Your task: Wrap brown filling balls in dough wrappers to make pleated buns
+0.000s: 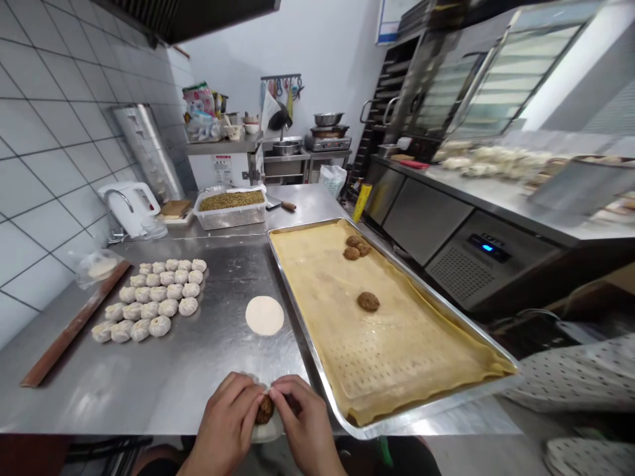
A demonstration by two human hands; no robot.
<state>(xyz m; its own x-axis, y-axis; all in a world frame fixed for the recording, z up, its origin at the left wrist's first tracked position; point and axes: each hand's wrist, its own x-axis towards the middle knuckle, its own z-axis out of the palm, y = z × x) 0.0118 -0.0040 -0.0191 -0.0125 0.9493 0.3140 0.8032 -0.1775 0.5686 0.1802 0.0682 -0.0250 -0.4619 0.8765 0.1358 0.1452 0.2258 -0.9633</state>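
Note:
Near the table's front edge, my left hand (232,411) and my right hand (303,418) both pinch the rim of a dough wrapper (268,433). A brown ball of filling (264,410) shows between my fingers, lying on the wrapper. Part of the wrapper is hidden by my hands. Farther up the steel table lies a flat round dough wrapper (264,315). To its left, several pleated buns (149,293) sit in rows. On the right, a lined baking tray (342,370) carries a single filling ball (368,301) and a small cluster of filling balls (353,252).
A wooden stick (79,324) lies at the left beside a plastic bag (102,266). At the back stand a white kettle (129,208), a plastic tub of chopped filling (232,217) and a knife with a wooden handle (288,206). A steel counter (466,205) runs along the right.

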